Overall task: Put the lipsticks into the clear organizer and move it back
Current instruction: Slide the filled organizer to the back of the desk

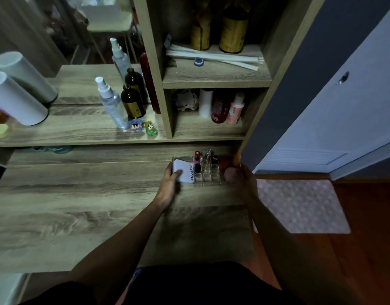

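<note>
The clear organizer (pixel 208 175) sits on the wooden desk (pixel 79 205) near its right back corner, under the shelf unit. Several lipsticks (pixel 198 160) stand upright in its slots, and a white "4U2skin" box (pixel 184 170) fills its left compartment. My left hand (pixel 171 181) grips the organizer's left side, thumb on the white box. At the organizer's right side, my right hand (pixel 239 175) is closed around it; reddish-orange items (pixel 224 162) show just beyond the fingers.
Spray bottles (pixel 111 102), brown bottles (pixel 132 102) and two small figurines (pixel 143 127) stand on the raised shelf behind. Cubbies (pixel 211 111) above hold bottles and tubes. White cylinders (pixel 18 97) lie at left. A pink mat (pixel 299 205) lies on the floor beside a door (pixel 343 106).
</note>
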